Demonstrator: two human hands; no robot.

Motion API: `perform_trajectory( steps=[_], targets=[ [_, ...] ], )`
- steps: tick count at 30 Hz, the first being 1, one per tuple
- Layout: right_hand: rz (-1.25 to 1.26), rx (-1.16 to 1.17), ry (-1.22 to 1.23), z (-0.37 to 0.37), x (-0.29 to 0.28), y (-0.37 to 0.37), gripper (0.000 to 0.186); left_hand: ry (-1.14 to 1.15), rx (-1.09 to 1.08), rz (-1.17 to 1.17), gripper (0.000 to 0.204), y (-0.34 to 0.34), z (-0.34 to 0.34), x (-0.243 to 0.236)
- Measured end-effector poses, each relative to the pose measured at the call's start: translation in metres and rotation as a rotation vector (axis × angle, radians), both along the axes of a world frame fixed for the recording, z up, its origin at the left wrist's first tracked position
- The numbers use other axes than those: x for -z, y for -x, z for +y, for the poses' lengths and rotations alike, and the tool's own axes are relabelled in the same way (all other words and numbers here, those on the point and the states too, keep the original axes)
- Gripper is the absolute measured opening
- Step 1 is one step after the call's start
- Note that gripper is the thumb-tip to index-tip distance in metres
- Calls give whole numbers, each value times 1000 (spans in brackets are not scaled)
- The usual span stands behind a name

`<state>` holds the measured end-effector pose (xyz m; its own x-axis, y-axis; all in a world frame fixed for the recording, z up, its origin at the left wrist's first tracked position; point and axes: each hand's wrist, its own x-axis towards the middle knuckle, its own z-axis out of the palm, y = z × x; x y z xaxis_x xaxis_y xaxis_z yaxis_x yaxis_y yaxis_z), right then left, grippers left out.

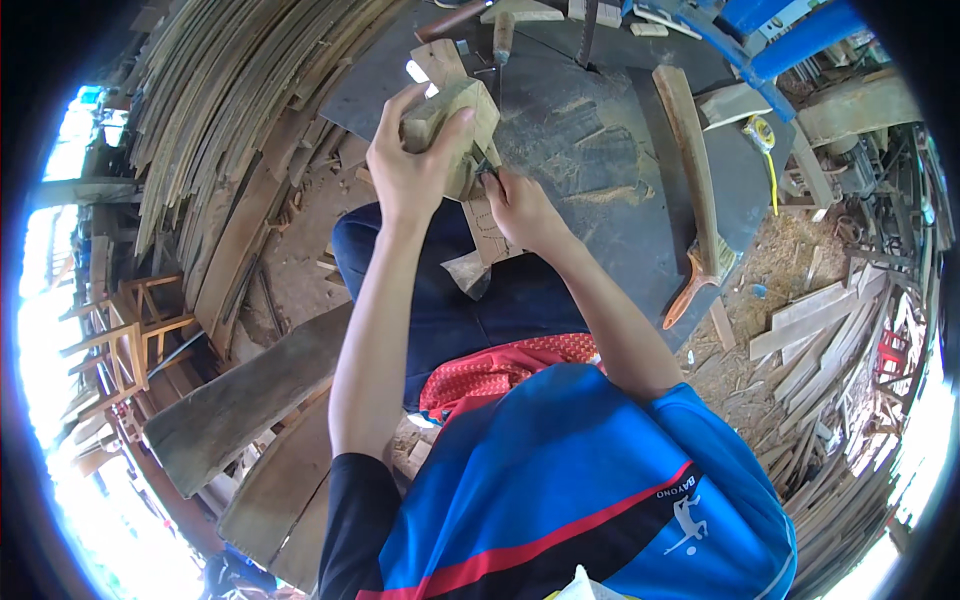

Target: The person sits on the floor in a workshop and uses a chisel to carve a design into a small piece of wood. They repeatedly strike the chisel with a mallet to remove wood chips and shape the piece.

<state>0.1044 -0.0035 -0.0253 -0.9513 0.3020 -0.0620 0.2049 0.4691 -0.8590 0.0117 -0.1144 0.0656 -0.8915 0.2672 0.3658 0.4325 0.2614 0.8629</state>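
Note:
My left hand [408,168] holds a pale, angular wooden block [478,110] near the middle top of the head view, fingers wrapped round its left side and thumb across its face. My right hand [522,208] is closed on a small dark tool [486,166] at the block's lower right; its tip is too small to make out. Beneath and behind my right hand, a flat piece of wood with dark pencilled outlines [485,235] lies over my dark-clothed legs.
A dark worktable [570,130] carries a wood-handled tool [503,38], a long timber piece [685,140], a paintbrush [688,290] and a yellow tape measure [759,133]. A blue metal frame [800,40] stands at upper right. Stacked planks [200,110] and a wooden stool [135,350] are leftward; loose boards [810,320] rightward.

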Motion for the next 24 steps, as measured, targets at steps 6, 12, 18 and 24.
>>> perform_trajectory(
  steps=[6,12,18,24],
  targets=[
    [13,44,78,6,2,-4,34,125,113,81,34,-1,20,7],
    [74,22,140,11,-5,-33,30,21,193,34,27,-5,20,12],
    [141,9,85,24,0,-33,29,26,322,124,27,-2,28,17],
    [114,16,196,31,-3,-28,29,211,348,60,40,-13,30,6]
  ],
)
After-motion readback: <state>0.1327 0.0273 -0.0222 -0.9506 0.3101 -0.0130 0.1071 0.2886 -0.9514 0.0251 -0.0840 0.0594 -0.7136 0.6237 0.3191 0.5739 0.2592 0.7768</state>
